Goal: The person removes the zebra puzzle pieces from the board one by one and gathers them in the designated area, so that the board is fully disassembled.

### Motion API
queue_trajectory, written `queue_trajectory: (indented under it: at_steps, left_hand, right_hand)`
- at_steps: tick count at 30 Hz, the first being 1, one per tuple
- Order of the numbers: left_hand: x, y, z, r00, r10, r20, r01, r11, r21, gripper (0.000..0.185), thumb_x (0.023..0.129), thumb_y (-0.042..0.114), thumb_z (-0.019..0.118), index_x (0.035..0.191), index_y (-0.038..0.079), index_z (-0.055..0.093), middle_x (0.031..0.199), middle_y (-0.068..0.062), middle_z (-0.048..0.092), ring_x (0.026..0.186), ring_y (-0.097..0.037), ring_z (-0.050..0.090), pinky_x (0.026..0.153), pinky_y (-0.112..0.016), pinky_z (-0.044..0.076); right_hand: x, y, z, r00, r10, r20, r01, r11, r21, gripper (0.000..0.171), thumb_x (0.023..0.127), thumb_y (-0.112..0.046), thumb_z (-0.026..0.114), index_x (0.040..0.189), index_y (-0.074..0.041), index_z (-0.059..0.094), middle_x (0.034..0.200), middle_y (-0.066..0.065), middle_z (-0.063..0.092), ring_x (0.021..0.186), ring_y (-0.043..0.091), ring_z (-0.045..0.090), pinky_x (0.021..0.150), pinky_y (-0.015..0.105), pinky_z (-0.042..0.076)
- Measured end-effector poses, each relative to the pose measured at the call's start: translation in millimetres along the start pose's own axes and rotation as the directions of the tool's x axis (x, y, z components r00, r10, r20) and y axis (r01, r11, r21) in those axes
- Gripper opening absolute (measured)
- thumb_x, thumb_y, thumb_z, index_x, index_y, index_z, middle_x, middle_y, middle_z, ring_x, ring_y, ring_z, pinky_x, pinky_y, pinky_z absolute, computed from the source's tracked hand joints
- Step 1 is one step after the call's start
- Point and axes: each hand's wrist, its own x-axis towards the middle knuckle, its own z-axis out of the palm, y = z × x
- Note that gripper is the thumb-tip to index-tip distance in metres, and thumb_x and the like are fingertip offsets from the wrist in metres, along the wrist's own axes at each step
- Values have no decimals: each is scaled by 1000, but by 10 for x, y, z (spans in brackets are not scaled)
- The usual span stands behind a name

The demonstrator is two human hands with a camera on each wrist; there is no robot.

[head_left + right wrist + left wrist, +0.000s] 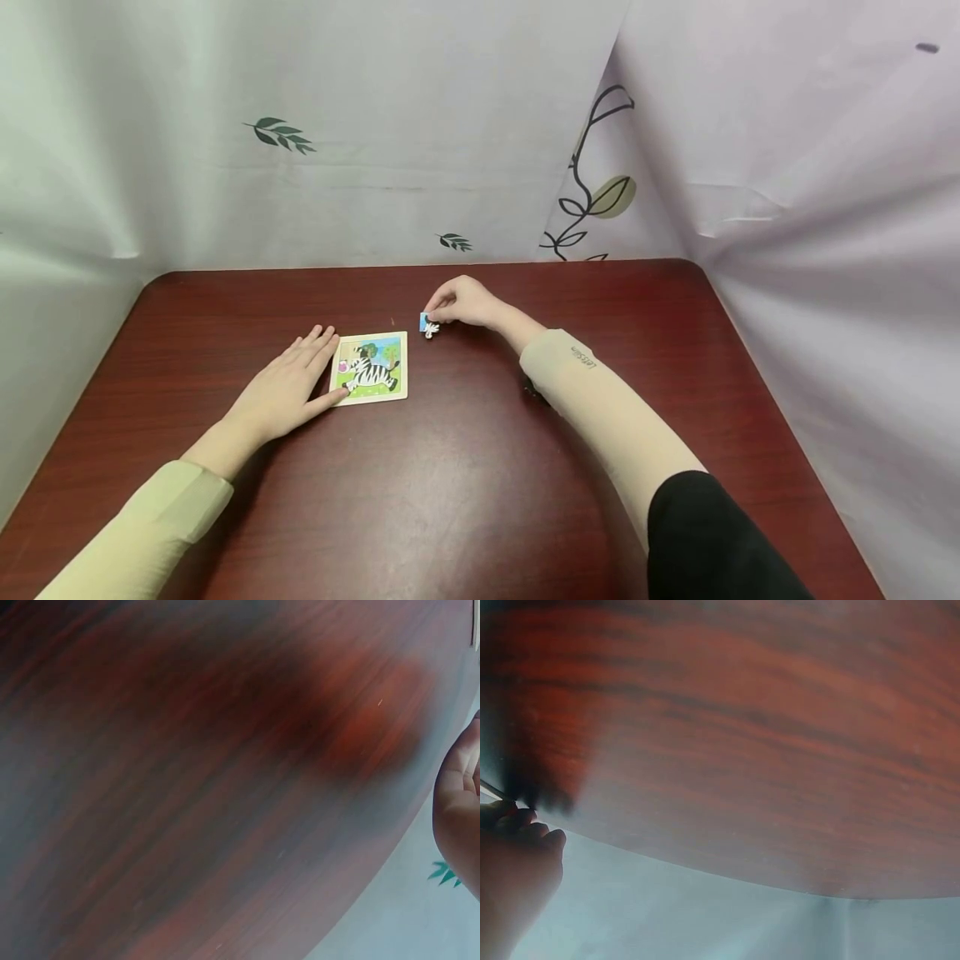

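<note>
A small square jigsaw puzzle (366, 368) with a zebra picture and a pale frame lies on the table, left of centre. Along its left side rests my left hand (281, 392), fingers extended, the thumb reaching over the lower left of the frame. Right of the puzzle, my right hand (467, 302) pinches a puzzle piece (430, 325), blue with black-and-white zebra stripes, between thumb and fingertips. In the left wrist view only part of the left hand (521, 862) shows at the lower left edge. The right wrist view catches the side of the right hand (459, 810); the piece is out of that frame.
The dark red wooden table (450, 492) has rounded far corners. A pale curtain (375, 167) with leaf prints hangs behind it and along both sides. A small dark object (531, 388) shows beside the right forearm.
</note>
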Motion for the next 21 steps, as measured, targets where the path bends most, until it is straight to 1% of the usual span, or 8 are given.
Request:
queue_trajectory:
  at_steps: [6,10,17,21]
  left_hand:
    - [-2,-1,-5,1000,4,3,-4,1000,-1,89,87,63,49,147,0,28,152,-17,28,143,-32,21,117,-46,20]
    - [4,-2,-4,1000,4,-2,-4,1000,5,89,87,64,49,147,1,28,153,-16,28,143,-32,20,117,-47,21]
    - [-1,0,-2,1000,8,-11,-8,1000,-1,89,87,63,50,147,0,28,152,-16,29,143,-32,21,117,-46,20]
    - [-4,-2,2,1000,6,-10,-6,1000,1,89,87,63,50,147,1,28,152,-16,28,143,-32,21,117,-46,21]
  right_hand:
    - [-39,97,-87,999,33,-11,-33,999,-27,9,83,-14,72,91,-10,76,83,3,72,70,14,63,63,25,53]
    - [-57,170,-120,999,34,-19,-35,998,-53,9,82,-13,73,89,-9,76,81,3,72,67,10,61,61,22,51]
    - [-67,233,-104,999,-6,-50,-2,988,-155,8,80,-14,75,87,-9,76,80,2,72,71,6,64,66,18,51]
    - [-70,234,-84,998,-12,-67,-1,983,-183,8,80,-15,75,85,-10,75,80,2,72,71,7,65,66,18,52]
